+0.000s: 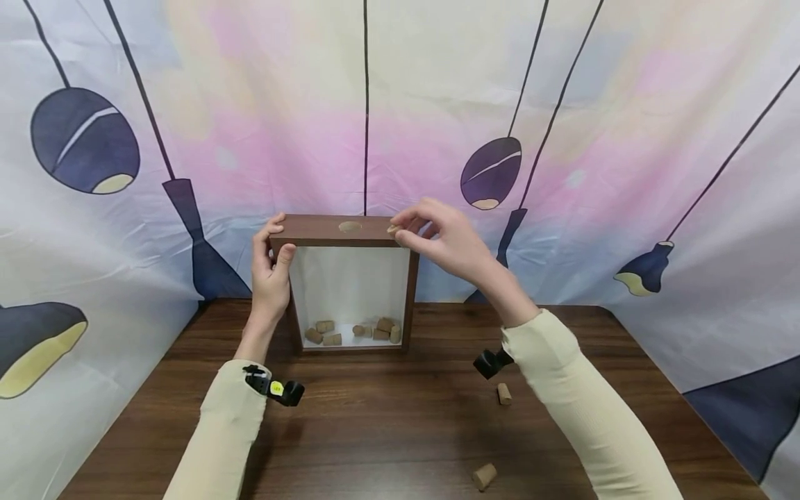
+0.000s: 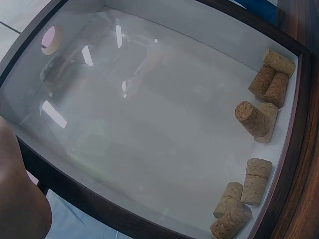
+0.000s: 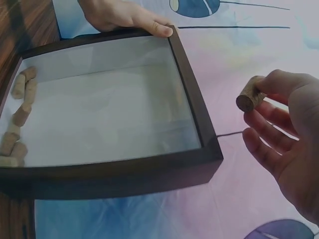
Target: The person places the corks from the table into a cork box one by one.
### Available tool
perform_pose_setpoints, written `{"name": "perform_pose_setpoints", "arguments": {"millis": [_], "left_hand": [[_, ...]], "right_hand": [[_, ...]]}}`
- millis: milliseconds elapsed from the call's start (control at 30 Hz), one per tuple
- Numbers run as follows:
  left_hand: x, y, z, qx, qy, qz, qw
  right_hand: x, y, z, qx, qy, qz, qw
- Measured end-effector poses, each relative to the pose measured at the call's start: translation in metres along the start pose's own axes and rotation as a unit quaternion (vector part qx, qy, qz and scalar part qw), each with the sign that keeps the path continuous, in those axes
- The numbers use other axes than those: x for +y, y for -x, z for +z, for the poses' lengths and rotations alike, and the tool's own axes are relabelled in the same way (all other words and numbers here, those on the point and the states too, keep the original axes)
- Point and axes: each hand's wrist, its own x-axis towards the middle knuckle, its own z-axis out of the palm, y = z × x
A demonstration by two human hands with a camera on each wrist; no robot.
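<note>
A shallow wooden box frame (image 1: 412,298) with a clear front stands upright on the table, a round hole (image 1: 350,226) in its top side. My left hand (image 1: 271,278) grips its upper left corner, thumb on the front edge. Several corks lie along the bottom inside, such as one standing cork (image 2: 251,119). With thumb and fingertips my right hand (image 1: 446,239) pinches a cork (image 3: 250,94) beside the top right corner. In the right wrist view that cork is apart from the frame, and the other fingers are spread loosely.
Two loose corks lie on the wooden table (image 1: 375,417) at the right: one cork (image 1: 503,394) below the right wrist's camera (image 1: 490,362), another cork (image 1: 484,477) near the front. A printed cloth (image 1: 425,90) with lamp drawings hangs close behind the frame.
</note>
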Motion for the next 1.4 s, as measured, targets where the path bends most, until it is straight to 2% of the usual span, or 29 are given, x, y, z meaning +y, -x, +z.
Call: {"name": "perform_pose_setpoints", "arguments": {"millis": [467, 633, 833, 1400], "left_hand": [[0.000, 0.000, -0.001, -0.002, 0.012, 0.003, 0.9999], [-0.014, 0.000, -0.003, 0.000, 0.014, 0.006, 0.9999], [-0.025, 0.001, -0.004, 0.002, 0.014, 0.007, 0.9999], [-0.024, 0.001, -0.006, -0.001, 0.018, -0.002, 0.9998]], "right_hand": [[-0.012, -0.046, 0.021, -0.006, -0.005, 0.020, 1.000], [-0.010, -0.057, 0.032, -0.019, 0.000, 0.025, 0.999], [-0.007, -0.062, 0.045, -0.038, 0.006, 0.043, 0.998], [-0.008, -0.066, 0.065, -0.035, 0.047, 0.088, 0.994]]}}
